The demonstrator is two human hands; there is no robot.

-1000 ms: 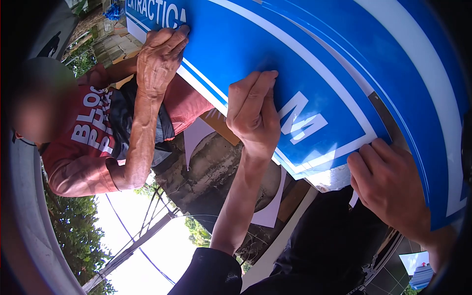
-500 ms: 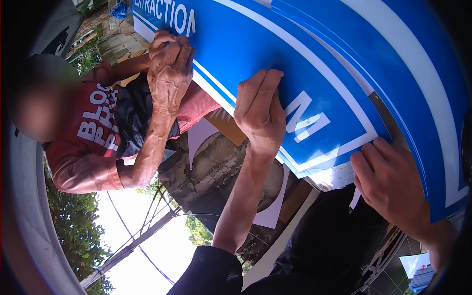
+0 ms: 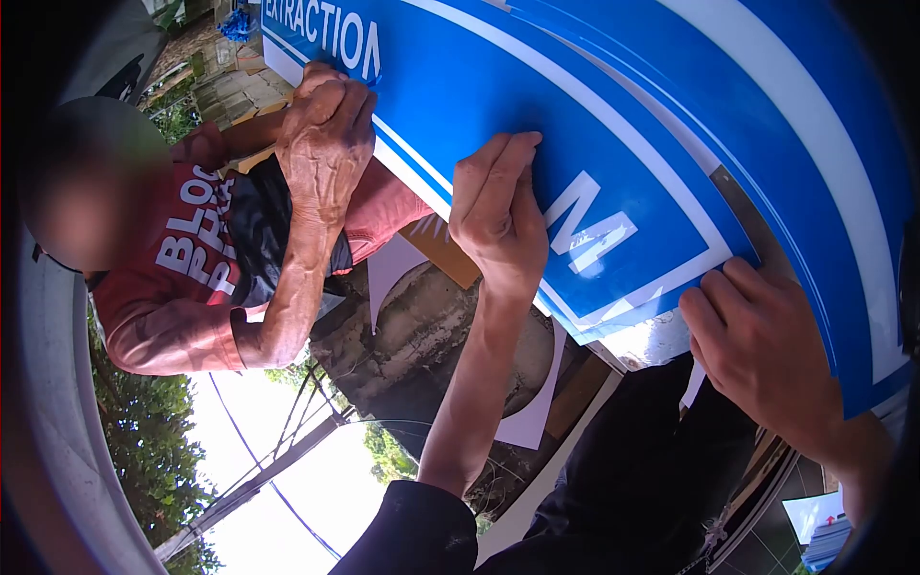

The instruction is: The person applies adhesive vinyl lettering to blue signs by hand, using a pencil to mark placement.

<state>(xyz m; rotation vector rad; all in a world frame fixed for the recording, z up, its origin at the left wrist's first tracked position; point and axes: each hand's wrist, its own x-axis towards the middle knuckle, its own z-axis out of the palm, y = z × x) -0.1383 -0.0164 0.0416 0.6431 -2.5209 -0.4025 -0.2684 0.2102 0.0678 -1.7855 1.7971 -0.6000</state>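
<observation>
Change: compared with the first frame, all of the lettering EXTRACTION [image 3: 321,27] now shows; the other person's hand [image 3: 326,144] has slid down off its last letter and rests bunched just below it.
Left hand [image 3: 498,206]: in nearly the same spot near the M [image 3: 589,225], fingers pressed together, tips at the face of the blue panel [image 3: 450,91]; whether anything thin is pinched between them, I cannot tell.
Right hand [image 3: 752,350]: fingers bent side by side at the panel's corner; thumb hidden, so I cannot tell its grip.
Blue panel: under the left fingertips, running up and left from the right hand to the other person's hand.
Blue sheets [image 3: 805,105]: white-banded, beside the panel, lower tip by the right wrist.
White offcut [image 3: 388,273]: below the panel, left of the left forearm.
</observation>
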